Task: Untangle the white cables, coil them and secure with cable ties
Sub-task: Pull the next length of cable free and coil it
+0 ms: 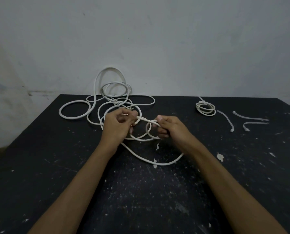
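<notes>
A tangle of white cable (97,92) sprawls over the back middle of the black table (56,166), with loops rising against the wall. My left hand (117,125) pinches a cable strand near its bare end, fingers curled. My right hand (169,127) grips a small loop of the same cable a short way to the right. A slack run of cable (157,162) curves on the table below both hands. At the back right lies a small coiled cable (206,108), tied with a cable tie.
Three loose white cable ties (227,119) (249,117) (252,124) lie to the right of the small coil. The table top is scuffed with white paint flecks. A pale grey wall (174,48) stands directly behind the table's back edge.
</notes>
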